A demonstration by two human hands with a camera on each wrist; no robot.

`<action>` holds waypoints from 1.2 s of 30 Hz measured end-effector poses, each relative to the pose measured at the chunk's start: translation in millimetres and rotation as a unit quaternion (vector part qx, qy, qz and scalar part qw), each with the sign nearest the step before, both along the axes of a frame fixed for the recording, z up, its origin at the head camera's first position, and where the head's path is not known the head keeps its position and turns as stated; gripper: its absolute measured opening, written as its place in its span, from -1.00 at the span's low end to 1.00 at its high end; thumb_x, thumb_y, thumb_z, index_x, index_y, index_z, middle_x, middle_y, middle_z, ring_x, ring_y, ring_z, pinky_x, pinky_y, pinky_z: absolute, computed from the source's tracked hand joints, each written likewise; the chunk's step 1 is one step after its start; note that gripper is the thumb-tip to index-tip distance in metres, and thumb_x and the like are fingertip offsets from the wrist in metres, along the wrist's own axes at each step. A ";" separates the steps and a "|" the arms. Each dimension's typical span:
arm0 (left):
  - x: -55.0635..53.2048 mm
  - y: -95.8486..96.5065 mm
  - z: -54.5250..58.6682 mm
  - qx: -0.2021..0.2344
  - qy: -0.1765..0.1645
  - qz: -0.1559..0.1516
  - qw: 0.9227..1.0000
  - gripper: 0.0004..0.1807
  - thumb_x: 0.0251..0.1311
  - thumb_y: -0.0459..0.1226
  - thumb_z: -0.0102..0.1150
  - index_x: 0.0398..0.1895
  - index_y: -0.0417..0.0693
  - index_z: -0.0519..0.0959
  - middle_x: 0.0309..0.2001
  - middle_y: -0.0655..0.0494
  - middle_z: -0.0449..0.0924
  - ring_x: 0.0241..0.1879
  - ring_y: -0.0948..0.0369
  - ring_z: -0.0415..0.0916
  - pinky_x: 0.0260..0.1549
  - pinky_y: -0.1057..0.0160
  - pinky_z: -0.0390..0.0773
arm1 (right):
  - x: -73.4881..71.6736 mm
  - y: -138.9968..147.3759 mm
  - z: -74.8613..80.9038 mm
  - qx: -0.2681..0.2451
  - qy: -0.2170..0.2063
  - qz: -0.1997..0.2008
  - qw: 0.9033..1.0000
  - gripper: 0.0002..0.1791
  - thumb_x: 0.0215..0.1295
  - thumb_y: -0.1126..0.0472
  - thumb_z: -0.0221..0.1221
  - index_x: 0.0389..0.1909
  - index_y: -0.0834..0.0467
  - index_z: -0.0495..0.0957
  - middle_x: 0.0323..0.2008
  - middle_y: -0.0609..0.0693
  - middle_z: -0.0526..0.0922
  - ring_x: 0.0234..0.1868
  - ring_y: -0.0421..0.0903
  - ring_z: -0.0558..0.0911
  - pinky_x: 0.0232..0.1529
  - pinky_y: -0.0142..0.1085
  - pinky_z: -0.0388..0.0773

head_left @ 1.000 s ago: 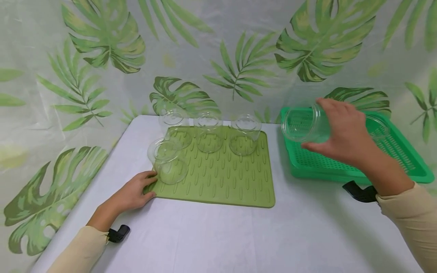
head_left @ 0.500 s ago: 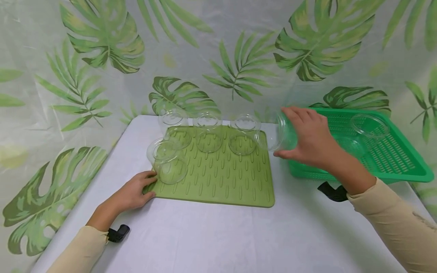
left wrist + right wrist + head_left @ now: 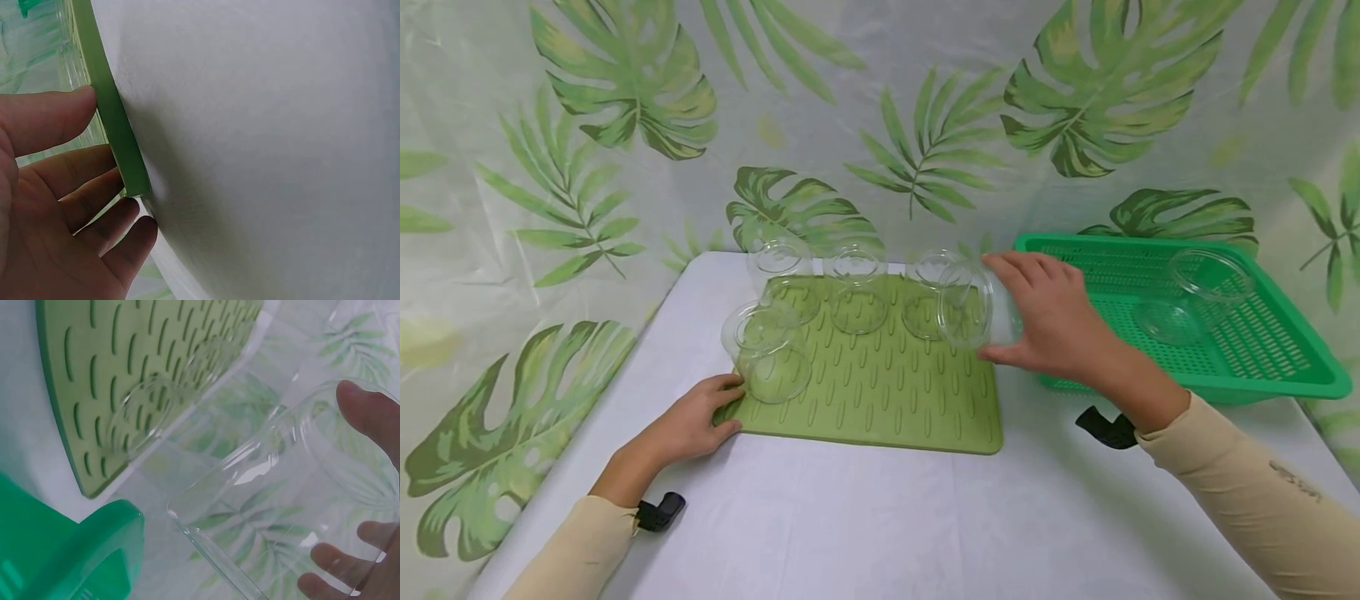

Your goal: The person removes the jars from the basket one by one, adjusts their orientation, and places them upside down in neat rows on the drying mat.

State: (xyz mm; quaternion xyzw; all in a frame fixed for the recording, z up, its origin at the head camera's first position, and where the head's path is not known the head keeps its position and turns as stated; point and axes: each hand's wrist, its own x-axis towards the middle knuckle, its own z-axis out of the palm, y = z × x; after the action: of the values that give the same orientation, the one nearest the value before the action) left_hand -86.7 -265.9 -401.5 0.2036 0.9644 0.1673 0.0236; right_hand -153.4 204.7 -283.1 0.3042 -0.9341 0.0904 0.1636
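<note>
My right hand (image 3: 1048,321) grips a clear cup (image 3: 964,312) tipped on its side, above the right edge of a green ridged mat (image 3: 880,392). In the right wrist view, the thumb and fingers spread around one end of this see-through cup (image 3: 250,481). On the mat's front left corner rests my left hand (image 3: 696,417); the left wrist view has its thumb and fingers touching the mat's edge (image 3: 119,125). Three clear cups, one of them a back cup (image 3: 856,292), stand along the rear of the mat. Another cup (image 3: 771,358) stands beside my left fingers.
A green slotted basket (image 3: 1187,387) sits on the right of the white-covered table (image 3: 880,525), with a clear cup (image 3: 1210,275) in it. Behind the table hangs a leaf-patterned sheet (image 3: 925,50).
My right hand has carried the tipped cup leftward and slightly down, from over the basket to above the mat's right edge. The left hand and the standing cups stay in place.
</note>
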 end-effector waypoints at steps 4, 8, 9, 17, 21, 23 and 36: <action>-0.1 -1.2 0.3 0.000 -0.007 0.003 1.000 -0.49 0.18 -0.36 0.25 0.16 -0.51 0.50 0.27 -0.39 0.41 0.29 -0.32 0.34 0.26 -0.26 0.39 | 0.4 -1.6 -1.3 -0.002 -0.003 0.002 1.000 0.20 -0.20 -0.14 0.56 0.46 0.18 0.19 0.32 0.24 0.37 0.34 0.31 0.31 0.22 0.36 0.22; -0.1 -7.9 6.5 0.015 -0.021 0.004 1.000 -0.47 0.20 -0.36 0.23 0.21 -0.50 0.46 0.28 -0.41 0.40 0.30 -0.34 0.33 0.27 -0.28 0.36 | 0.4 -3.2 -0.7 -0.003 -0.012 -0.002 1.000 0.20 -0.18 -0.13 0.56 0.47 0.18 0.17 0.33 0.24 0.36 0.35 0.31 0.30 0.23 0.36 0.21; 0.3 -11.3 10.2 0.022 -0.021 0.006 1.000 -0.47 0.21 -0.36 0.23 0.22 -0.49 0.45 0.28 -0.41 0.40 0.30 -0.34 0.32 0.27 -0.29 0.35 | 0.3 -3.7 -0.3 -0.003 -0.014 -0.002 1.000 0.21 -0.18 -0.14 0.55 0.48 0.18 0.17 0.33 0.25 0.36 0.36 0.31 0.30 0.23 0.36 0.21; 5.6 -39.9 60.8 0.063 0.068 0.073 0.993 -0.55 0.29 -0.35 0.20 0.21 -0.40 0.47 0.27 -0.39 0.41 0.25 -0.34 0.35 0.09 -0.33 0.40 | 0.8 -6.5 3.2 -0.002 -0.016 -0.005 1.000 0.22 -0.18 -0.16 0.55 0.49 0.17 0.16 0.34 0.25 0.36 0.36 0.32 0.30 0.25 0.35 0.20; 7.3 -32.6 89.5 0.094 0.154 0.090 0.980 -0.52 0.26 -0.39 0.21 0.24 -0.33 0.45 0.23 -0.33 0.47 0.08 -0.24 0.48 -0.06 -0.05 0.51 | 1.7 -7.4 4.6 -0.001 -0.024 -0.010 1.000 0.22 -0.16 -0.17 0.54 0.50 0.16 0.14 0.35 0.25 0.35 0.38 0.31 0.29 0.27 0.35 0.18; 7.3 -23.0 101.5 0.109 0.193 0.084 0.972 -0.50 0.21 -0.42 0.23 0.25 -0.27 0.47 0.21 -0.26 0.51 0.01 -0.14 0.52 -0.06 0.25 0.50 | 1.6 -9.0 5.1 -0.002 -0.027 -0.011 1.000 0.23 -0.17 -0.18 0.54 0.50 0.14 0.13 0.35 0.24 0.35 0.38 0.31 0.28 0.28 0.35 0.17; -11.3 78.9 131.8 0.222 0.280 -0.104 0.928 -0.42 0.11 -0.51 0.27 0.27 -0.27 0.48 0.21 -0.18 0.55 0.19 -0.03 0.50 0.13 0.40 0.47 | -1.8 -21.9 5.1 -0.001 -0.028 -0.003 1.000 0.21 -0.16 -0.19 0.53 0.49 0.13 0.15 0.33 0.23 0.36 0.37 0.30 0.30 0.28 0.35 0.18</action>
State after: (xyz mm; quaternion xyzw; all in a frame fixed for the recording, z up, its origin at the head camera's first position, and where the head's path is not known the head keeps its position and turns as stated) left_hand -98.0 -187.0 -269.7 0.3416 0.8432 0.3100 -0.2759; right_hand -155.3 182.8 -278.0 0.2988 -0.9390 0.0996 0.1381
